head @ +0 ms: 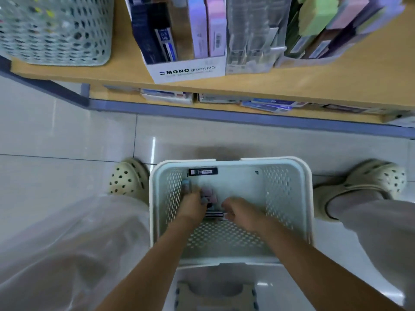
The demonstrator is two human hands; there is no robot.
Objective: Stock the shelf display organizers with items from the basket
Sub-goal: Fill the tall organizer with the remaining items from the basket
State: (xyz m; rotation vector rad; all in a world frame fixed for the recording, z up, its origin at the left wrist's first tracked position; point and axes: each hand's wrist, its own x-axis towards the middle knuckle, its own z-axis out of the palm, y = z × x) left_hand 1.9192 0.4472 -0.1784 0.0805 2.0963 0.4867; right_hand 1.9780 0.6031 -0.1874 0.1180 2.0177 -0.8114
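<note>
Reaching down into the basket (278, 194), both hands are busy: the left hand (193, 205) has its fingers curled round some small packs (210, 197), while the right hand (240, 212) is curled at a dark pack (214, 214), grip too blurred to call. The basket sits on the floor between two shoes, and the MONO organizer (188, 71) stands up on the shelf (314, 81).

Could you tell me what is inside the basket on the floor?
A black barcoded pack lies by the far wall of the basket. The left hand grips small packs beside the right hand; both hands hide most of them.
</note>
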